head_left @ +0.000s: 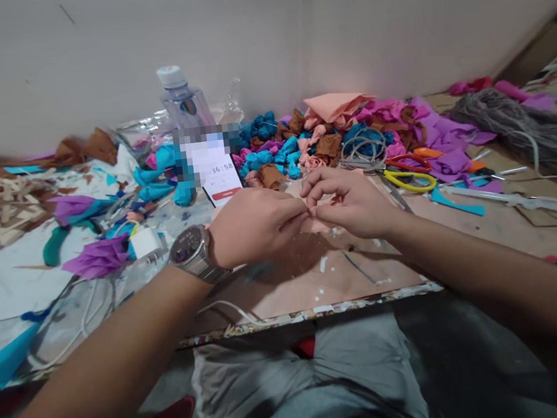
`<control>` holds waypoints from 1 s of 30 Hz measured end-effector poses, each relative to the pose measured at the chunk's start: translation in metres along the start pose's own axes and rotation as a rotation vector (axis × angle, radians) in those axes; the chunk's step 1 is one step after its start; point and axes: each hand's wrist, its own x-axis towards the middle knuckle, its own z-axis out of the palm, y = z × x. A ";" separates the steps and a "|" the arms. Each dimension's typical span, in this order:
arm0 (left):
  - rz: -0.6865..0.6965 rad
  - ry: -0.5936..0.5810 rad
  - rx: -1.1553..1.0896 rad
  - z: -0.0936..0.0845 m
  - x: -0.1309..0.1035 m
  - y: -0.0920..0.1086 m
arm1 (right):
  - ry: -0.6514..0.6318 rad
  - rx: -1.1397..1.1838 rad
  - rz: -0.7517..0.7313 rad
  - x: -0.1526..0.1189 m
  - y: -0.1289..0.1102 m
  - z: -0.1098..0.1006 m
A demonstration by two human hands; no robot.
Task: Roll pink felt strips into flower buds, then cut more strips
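Observation:
My left hand [259,223], with a watch [191,249] on its wrist, is closed, back upward, over the near middle of the table. Its thumb and fingertips meet those of my right hand [351,202]. My right hand pinches with thumb and index finger, its other fingers curled. What the fingertips hold is too small and covered to make out. Peach-coloured paper [316,223] shows just below and behind the fingertips. Beyond the hands lies a heap of crumpled paper pieces [272,152] in blue, brown, peach and pink. A phone [218,170] with a lit screen stands behind my left hand.
Yellow-handled scissors [411,180] and a wire coil [364,145] lie right of the heap. Farther right are a glue stick [513,199] and grey yarn [526,130]. A bottle [186,102] stands at the back. Wood sticks [2,213] and a white charger [145,243] lie left.

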 end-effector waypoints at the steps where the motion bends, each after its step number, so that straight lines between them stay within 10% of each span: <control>1: 0.033 0.018 0.048 0.000 0.000 0.000 | -0.011 0.004 -0.003 0.000 0.001 0.001; 9: 0.125 0.054 0.217 0.004 0.001 0.001 | -0.066 -0.043 -0.047 0.001 0.002 0.004; 30: -0.137 -0.008 -0.374 -0.007 0.000 -0.010 | 0.056 -0.146 -0.170 0.001 0.003 0.000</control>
